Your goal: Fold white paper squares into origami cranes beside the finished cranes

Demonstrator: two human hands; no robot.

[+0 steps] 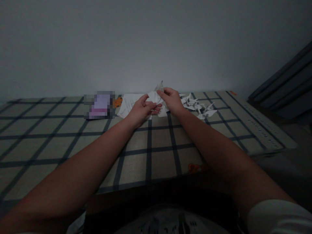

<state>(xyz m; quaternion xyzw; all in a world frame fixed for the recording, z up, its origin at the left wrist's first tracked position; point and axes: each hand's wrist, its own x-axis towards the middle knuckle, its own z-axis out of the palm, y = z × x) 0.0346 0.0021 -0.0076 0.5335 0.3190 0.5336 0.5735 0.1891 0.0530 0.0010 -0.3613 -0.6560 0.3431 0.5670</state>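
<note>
- Dimly lit, a plain wall point(151, 42) fills twelve o'clock, behind everything (call the two hands the middle of the dial).
- Next in size comes a table with a checked cloth point(158, 136), dark lines on a pale ground, and lettering printed toward four o'clock.
- A dark ribbed sheet point(285, 84) slants down at three o'clock, beyond the table's end.
- White paper sheets point(126, 105) lie at nine o'clock, just beside the left hand.
- A heap of folded paper shapes point(198, 107), pointed like little birds, sits at three o'clock, near the right hand.
- The left hand point(143, 110) has its fingers loosely bent and partly spread; whether it grips any paper I cannot tell.
- The right hand point(172, 99) pinches a folded paper point(160, 87) between thumb and fingers.
- A purple thing point(99, 105), blurred into squares (phone-shaped), lies farther out at nine o'clock.
- Smallest, that folded paper stands at the dial's middle, between the hands, its sharp tip pointing to twelve.
</note>
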